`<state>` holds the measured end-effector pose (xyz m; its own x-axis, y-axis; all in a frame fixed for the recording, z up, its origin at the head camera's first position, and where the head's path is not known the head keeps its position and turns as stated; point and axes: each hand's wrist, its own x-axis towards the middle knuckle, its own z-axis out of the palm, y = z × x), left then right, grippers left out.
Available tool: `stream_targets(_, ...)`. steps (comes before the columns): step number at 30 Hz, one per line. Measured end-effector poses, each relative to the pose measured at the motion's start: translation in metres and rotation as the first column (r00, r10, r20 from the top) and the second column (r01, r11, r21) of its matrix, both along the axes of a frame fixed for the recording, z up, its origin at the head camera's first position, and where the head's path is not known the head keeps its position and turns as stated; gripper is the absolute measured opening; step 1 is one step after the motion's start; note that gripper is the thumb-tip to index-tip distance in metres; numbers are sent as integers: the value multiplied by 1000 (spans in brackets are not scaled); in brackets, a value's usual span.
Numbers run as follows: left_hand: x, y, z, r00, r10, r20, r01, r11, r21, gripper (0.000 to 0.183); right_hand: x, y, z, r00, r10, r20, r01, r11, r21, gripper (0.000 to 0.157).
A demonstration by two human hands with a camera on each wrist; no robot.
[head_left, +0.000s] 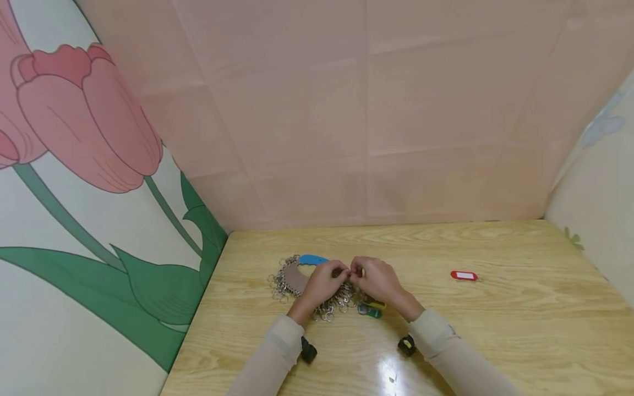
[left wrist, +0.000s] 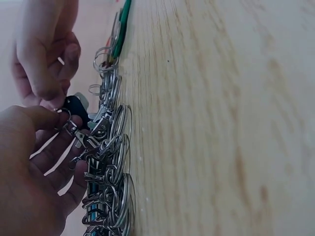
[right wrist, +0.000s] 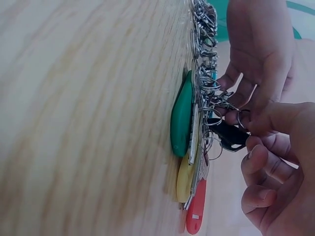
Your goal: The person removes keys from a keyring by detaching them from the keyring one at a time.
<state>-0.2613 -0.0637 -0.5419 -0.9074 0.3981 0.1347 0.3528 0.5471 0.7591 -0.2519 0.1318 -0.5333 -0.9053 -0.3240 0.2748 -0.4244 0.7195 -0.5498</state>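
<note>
A ring-shaped key holder with a blue handle (head_left: 313, 259) and a brown band (head_left: 295, 278) lies on the table, metal clips and split rings hanging around it. Over its right part, both hands meet. My left hand (head_left: 322, 281) pinches a split ring (left wrist: 64, 114) joined to one of the clips (left wrist: 81, 137). Between the thumb and finger of my right hand (head_left: 377, 278) is a key with a black head (right wrist: 229, 133), close against that ring. Whether the key is threaded on the ring, I cannot tell. Keys with green (right wrist: 182, 118), yellow (right wrist: 185, 179) and red (right wrist: 196, 206) heads hang beside it.
To the right on the wooden table (head_left: 535, 308) lies a red key tag (head_left: 464, 275) with a white label. A black device sits under each wrist. A pink sheet (head_left: 317, 121) stands behind the table, and a tulip-printed panel (head_left: 89, 115) at the left.
</note>
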Motion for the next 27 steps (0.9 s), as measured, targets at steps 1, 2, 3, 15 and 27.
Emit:
stream_targets(1, 0, 0, 0, 1000, 0, 1, 0, 1000, -2, 20, 0, 0, 0, 1000, 2, 0, -2, 1000, 0, 12)
stream_targets(2, 0, 0, 0, 1000, -1, 2, 1, 1000, -3, 20, 0, 0, 1, 1000, 3, 1, -3, 1000, 0, 13)
stream_targets(3, 0, 0, 0, 1000, 1, 6, -1, 1000, -4, 20, 1, 0, 1, 1000, 5, -1, -5, 1000, 0, 13)
stream_targets(15, -1, -1, -2, 1000, 1, 11, -1, 1000, 3, 22, 1, 2, -1, 999, 15, 35, -15, 1000, -5, 14)
stream_targets(27, 0, -2, -2, 999, 1, 37, -2, 999, 37, 21, 0, -1, 1, 997, -31, 66, 29, 999, 18, 10)
